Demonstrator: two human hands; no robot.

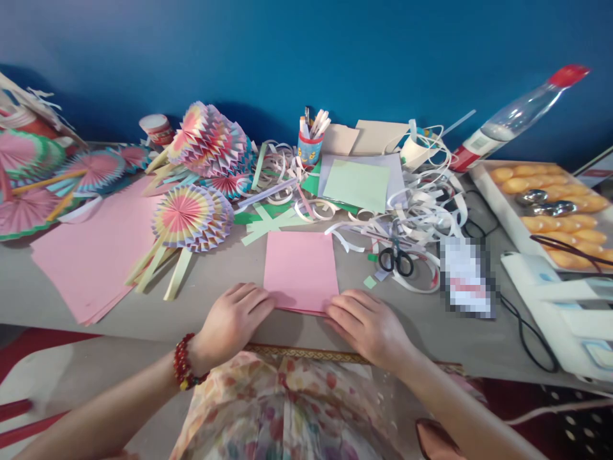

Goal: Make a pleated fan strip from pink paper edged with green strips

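Note:
A pink sheet of paper (pixel 300 265) lies on the grey table (pixel 230 268) right in front of me. My left hand (pixel 233 321) rests with its fingers bent on the sheet's near left corner. My right hand (pixel 368 324) presses the near right corner, fingers curled and close together on the edge. Both hands pinch or press the paper's near edge, which looks folded. A red bead bracelet (pixel 182 362) sits on my left wrist.
A stack of pink sheets (pixel 90 255) lies at left. Folded paper fans (pixel 191 220) spread across the left and back. Black scissors (pixel 396 260) lie among white paper strips (pixel 421 198). A pen cup (pixel 309 148), a bottle (pixel 517 118), a tray of orange pieces (pixel 550 198) and a white device (pixel 565 306) stand at right.

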